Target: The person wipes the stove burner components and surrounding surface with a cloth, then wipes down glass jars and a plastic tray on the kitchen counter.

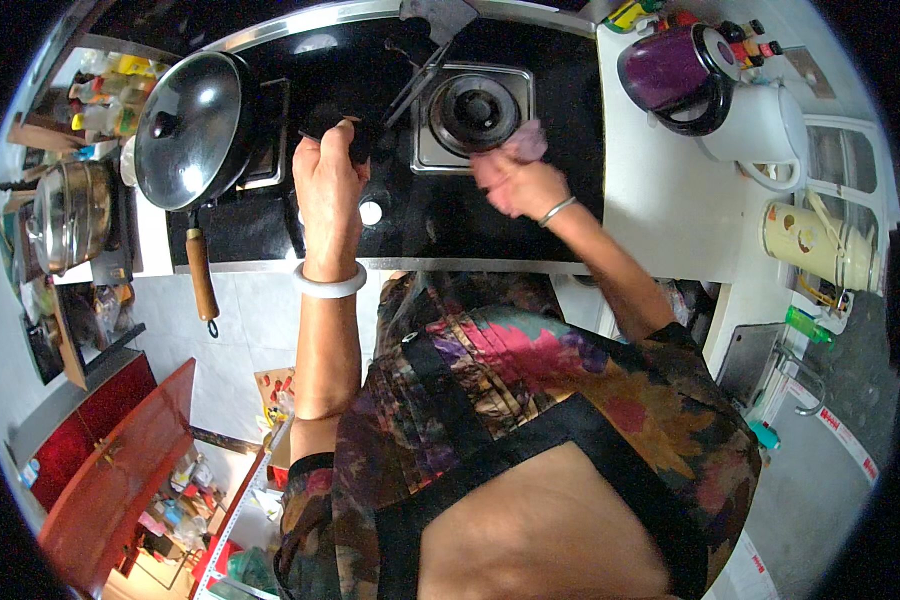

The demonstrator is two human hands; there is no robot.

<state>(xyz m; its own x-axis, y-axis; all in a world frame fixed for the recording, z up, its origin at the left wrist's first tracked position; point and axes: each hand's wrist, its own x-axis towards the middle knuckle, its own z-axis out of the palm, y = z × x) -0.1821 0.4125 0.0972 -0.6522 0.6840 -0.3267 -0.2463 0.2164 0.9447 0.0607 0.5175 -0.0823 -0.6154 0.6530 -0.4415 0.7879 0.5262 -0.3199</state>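
Note:
My right hand (538, 187) grips a crumpled pinkish cloth (529, 141) at the lower right of a round black gas burner (482, 109). The cloth and fingers are blurred. A square stainless-steel drip tray (422, 159) surrounds that burner. My left hand (330, 159), with a white bangle at the wrist, is closed around a dark object (358, 139) over the middle of the black glass cooktop (450, 217). Its shape merges with the black surface, so I cannot tell what it is. A round control knob (370, 214) sits beside my left wrist.
A lidded frying pan (191, 135) occupies the left side of the cooktop, its wooden handle (202, 277) jutting past the front edge. Dark metal bars (418, 84) lie behind the burner. A purple kettle (664, 67), a white jug (757, 124) and a cream flask (814, 240) stand at right.

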